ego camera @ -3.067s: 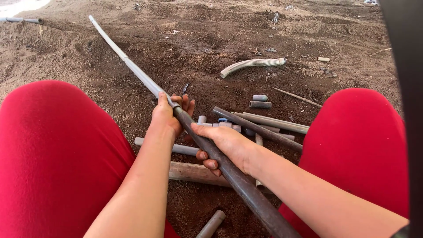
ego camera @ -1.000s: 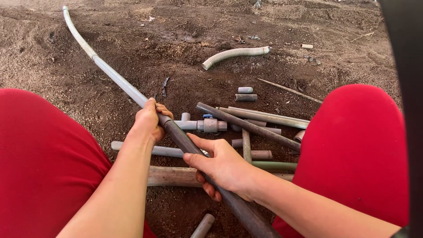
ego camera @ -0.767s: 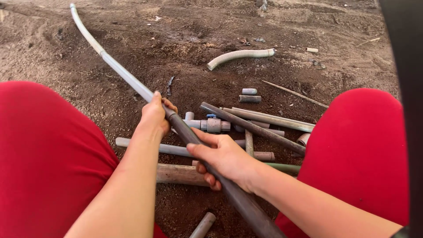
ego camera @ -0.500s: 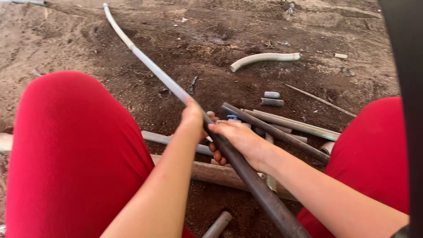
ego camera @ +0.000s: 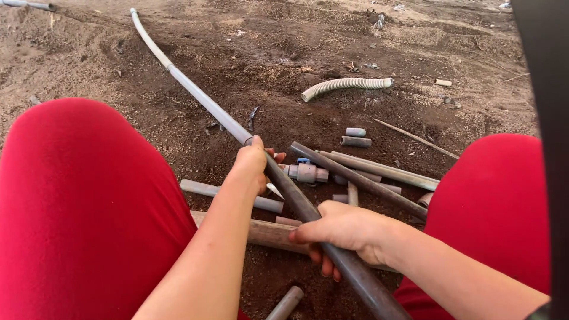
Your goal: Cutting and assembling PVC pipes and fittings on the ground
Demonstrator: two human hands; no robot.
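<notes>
A long grey pipe [ego camera: 195, 95] runs from the far upper left across the dirt toward me, joined to a darker, thicker pipe [ego camera: 299, 204] between my knees. My left hand [ego camera: 252, 163] is closed around the spot where the two pipes meet. My right hand [ego camera: 341, 228] grips the dark pipe lower down, nearer my body. Both knees, in red trousers [ego camera: 77, 207], frame the hands.
Loose grey pipe pieces [ego camera: 379, 172] and a pipe fitting [ego camera: 307, 173] lie on the dirt under the hands. A wooden stick [ego camera: 267, 232] lies crosswise. A corrugated hose piece [ego camera: 344, 86] and two short pipe stubs [ego camera: 355, 137] rest farther away. A dark strap [ego camera: 545, 136] hangs at right.
The view has swung left and right. My right hand has slid down the dark pipe, away from the left hand, which stays at the joint.
</notes>
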